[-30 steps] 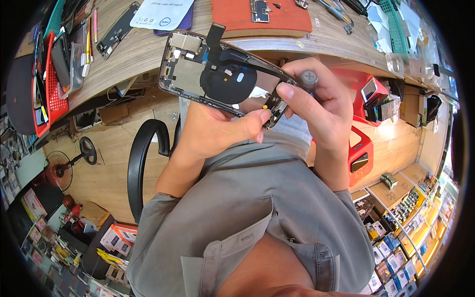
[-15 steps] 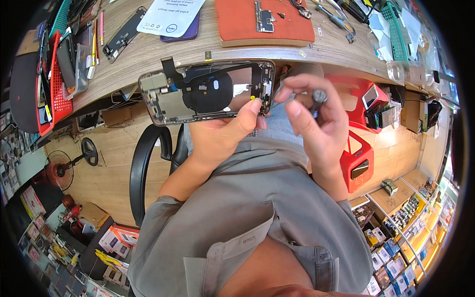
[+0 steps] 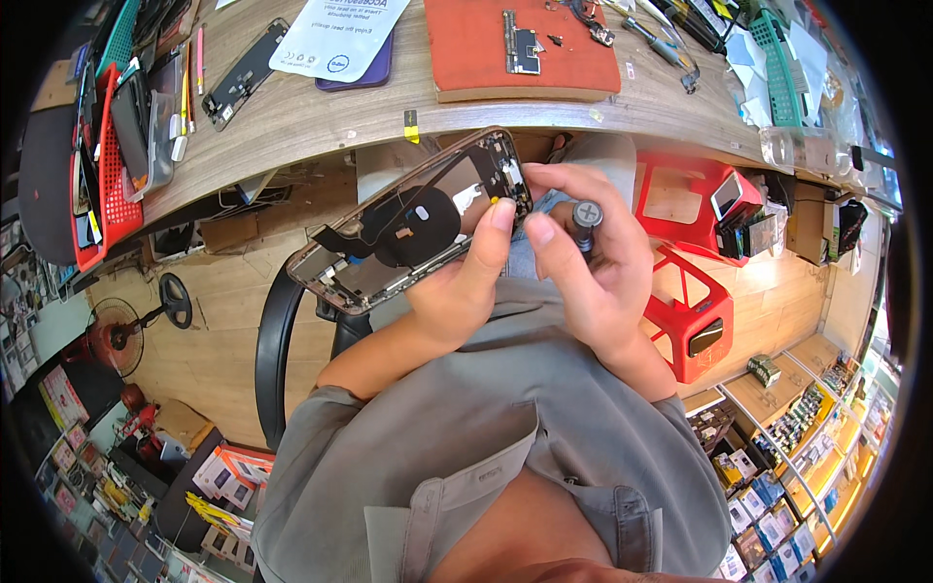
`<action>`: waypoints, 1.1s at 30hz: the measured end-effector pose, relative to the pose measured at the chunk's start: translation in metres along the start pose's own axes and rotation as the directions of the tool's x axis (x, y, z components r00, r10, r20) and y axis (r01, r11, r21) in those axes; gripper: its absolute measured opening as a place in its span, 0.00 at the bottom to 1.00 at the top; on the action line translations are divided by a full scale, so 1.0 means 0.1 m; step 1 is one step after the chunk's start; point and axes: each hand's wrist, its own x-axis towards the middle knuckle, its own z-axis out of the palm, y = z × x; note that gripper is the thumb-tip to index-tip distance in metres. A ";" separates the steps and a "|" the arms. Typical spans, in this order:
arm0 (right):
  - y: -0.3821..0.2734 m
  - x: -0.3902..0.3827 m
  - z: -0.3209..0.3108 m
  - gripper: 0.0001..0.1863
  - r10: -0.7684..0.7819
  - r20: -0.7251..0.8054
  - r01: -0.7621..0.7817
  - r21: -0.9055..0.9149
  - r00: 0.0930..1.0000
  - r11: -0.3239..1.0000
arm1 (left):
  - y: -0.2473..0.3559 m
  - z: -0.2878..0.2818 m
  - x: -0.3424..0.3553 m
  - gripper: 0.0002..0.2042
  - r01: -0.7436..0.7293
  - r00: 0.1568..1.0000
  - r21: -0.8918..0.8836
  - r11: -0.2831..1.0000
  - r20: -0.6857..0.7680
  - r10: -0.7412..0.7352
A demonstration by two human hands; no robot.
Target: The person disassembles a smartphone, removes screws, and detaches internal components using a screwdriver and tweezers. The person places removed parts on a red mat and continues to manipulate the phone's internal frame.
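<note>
The opened phone housing point(image 3: 418, 235) is in the air before the front edge of the tabletop point(image 3: 292, 117), tilted with its right end raised. The left hand point(image 3: 455, 296) is clamped on it, thumb over the right end. The right hand point(image 3: 603, 277) has its fingers curled around a dark cylindrical tool point(image 3: 586, 219); thumb and index tips stand apart beside the housing, contact uncertain. In judgement, the housing is light, stiff and slippery-framed, its components fragile; grip belongs on the outer rails. Beyond, a circuit board point(image 3: 526, 51) lies on a red pad point(image 3: 466, 58).
</note>
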 end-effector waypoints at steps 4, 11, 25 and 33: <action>-0.04 0.17 -0.06 0.11 0.044 0.014 -0.045 0.028 0.999 0.999 | 0.00 0.03 -0.03 0.07 -0.021 1.000 0.048 0.999 0.004 0.021; -0.02 0.32 -0.20 0.06 -0.072 0.202 0.082 -0.038 0.977 0.996 | -0.03 -0.07 -0.03 0.11 -0.060 0.984 0.100 0.993 0.171 0.042; -0.17 0.75 -0.69 0.08 0.054 0.665 0.102 -0.194 0.745 0.976 | 0.09 -1.26 0.24 0.41 0.662 0.622 0.034 0.748 0.532 -0.575; -0.10 0.72 -0.53 0.09 0.053 0.762 0.179 -0.219 0.646 0.959 | 0.30 -0.41 0.27 0.34 0.507 0.660 0.222 0.833 0.521 -0.540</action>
